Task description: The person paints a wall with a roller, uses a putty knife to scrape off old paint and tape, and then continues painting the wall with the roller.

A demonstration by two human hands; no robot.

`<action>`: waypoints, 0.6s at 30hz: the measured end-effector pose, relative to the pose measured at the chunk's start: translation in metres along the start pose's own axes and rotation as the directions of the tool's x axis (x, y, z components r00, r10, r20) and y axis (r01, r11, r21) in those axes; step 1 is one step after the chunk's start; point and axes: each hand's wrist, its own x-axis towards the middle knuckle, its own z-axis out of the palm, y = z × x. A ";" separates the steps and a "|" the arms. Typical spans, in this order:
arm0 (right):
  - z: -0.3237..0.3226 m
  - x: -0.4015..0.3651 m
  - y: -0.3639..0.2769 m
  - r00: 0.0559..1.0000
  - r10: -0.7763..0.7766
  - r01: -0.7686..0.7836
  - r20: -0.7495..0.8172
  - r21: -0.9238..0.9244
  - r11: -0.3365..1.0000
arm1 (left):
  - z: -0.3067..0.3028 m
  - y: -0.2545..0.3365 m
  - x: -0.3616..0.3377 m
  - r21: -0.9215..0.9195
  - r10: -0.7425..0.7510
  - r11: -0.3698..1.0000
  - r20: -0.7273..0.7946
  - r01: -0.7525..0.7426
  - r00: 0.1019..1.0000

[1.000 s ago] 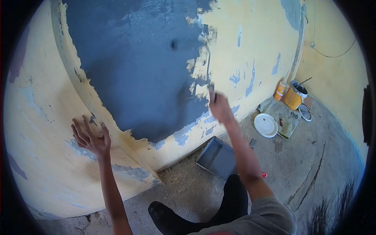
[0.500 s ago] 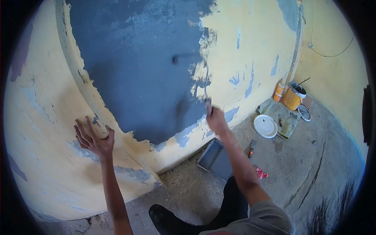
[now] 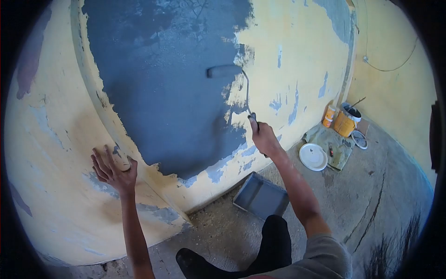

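My right hand [image 3: 266,138] is wrapped round the handle of a paint roller [image 3: 225,71]. The roller's dark, paint-covered sleeve lies against the wall, across the right part of a large dark grey-blue painted patch [image 3: 162,102]. Ragged edges separate that patch from the pale yellow wall [image 3: 269,42]. With fingers spread, my left hand [image 3: 115,172] rests flat on the yellow wall at the lower left, beside a raised vertical edge. It holds nothing.
On the floor by my legs is a paint tray [image 3: 261,195]. A white lid [image 3: 313,157] lies near a green cloth [image 3: 341,146]. Farther back, by the corner, stand a yellow paint bucket [image 3: 346,123] and a smaller orange-white container [image 3: 329,116]. Cracks run along the concrete floor.
The roller was blurred by motion and now shows sharply at nearly the same height. My right hand sits slightly farther right in view. My left hand stays on the wall.
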 end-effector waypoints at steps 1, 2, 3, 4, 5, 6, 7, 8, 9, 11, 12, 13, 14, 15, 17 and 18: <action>-0.009 -0.001 -0.012 1.000 -0.006 0.006 0.001 0.002 1.000 | -0.002 -0.001 0.000 -0.005 0.015 1.000 -0.001 -0.015 1.000; -0.020 0.004 -0.028 0.999 -0.042 0.042 -0.025 0.018 0.999 | -0.002 -0.002 -0.001 0.000 0.018 1.000 -0.005 -0.018 1.000; -0.028 0.015 -0.041 0.995 -0.079 0.081 -0.054 0.033 0.996 | 0.000 -0.002 -0.001 -0.004 0.018 1.000 -0.008 -0.018 1.000; -0.030 0.033 -0.054 0.972 -0.206 0.206 -0.115 -0.013 0.978 | 0.000 -0.002 -0.001 -0.007 0.015 1.000 -0.006 -0.015 1.000; -0.031 0.052 -0.070 0.965 -0.211 0.210 -0.154 -0.022 0.977 | 0.000 -0.003 0.000 -0.002 0.014 1.000 -0.009 -0.014 1.000; -0.034 0.066 -0.084 0.956 -0.220 0.218 -0.194 -0.036 0.975 | 0.000 -0.003 0.001 -0.010 0.022 1.000 -0.023 -0.023 0.999; -0.036 0.073 -0.092 0.955 -0.227 0.224 -0.189 -0.038 0.974 | 0.000 -0.002 0.000 -0.018 0.031 0.999 -0.034 -0.031 0.999; -0.037 0.074 -0.100 0.957 -0.213 0.203 -0.197 -0.071 0.977 | -0.001 -0.002 -0.002 -0.014 0.030 0.999 -0.030 -0.031 0.999; -0.039 0.073 -0.107 0.958 -0.199 0.181 -0.209 -0.102 0.978 | -0.002 0.000 -0.001 -0.013 0.019 1.000 -0.031 -0.020 0.999; -0.033 0.055 -0.084 0.978 -0.147 0.136 -0.147 -0.086 0.987 | -0.001 0.000 0.002 -0.018 0.013 1.000 -0.029 -0.013 1.000; -0.019 0.055 -0.048 0.943 -0.287 0.252 -0.171 -0.201 0.947 | -0.001 0.000 0.001 -0.019 0.008 1.000 -0.020 -0.008 1.000; -0.012 0.050 -0.028 0.887 -0.427 0.360 -0.176 -0.318 0.877 | -0.001 0.000 0.000 -0.019 -0.001 1.000 -0.013 0.000 1.000; -0.022 0.033 -0.044 0.931 -0.291 0.247 -0.220 -0.209 0.946 | 0.000 0.001 0.000 -0.023 -0.010 1.000 -0.016 0.009 1.000; -0.036 0.027 -0.063 0.931 -0.290 0.244 -0.223 -0.213 0.946 | 0.000 0.000 0.001 -0.018 -0.007 1.000 -0.018 0.007 1.000; -0.063 0.040 -0.096 0.990 -0.101 0.083 -0.101 -0.163 0.983 | 0.000 0.000 0.000 -0.018 -0.001 1.000 -0.016 0.001 1.000; -0.067 0.061 -0.101 0.967 -0.210 0.178 -0.143 -0.209 0.962 | 0.000 0.001 -0.001 -0.020 -0.005 1.000 -0.016 0.005 1.000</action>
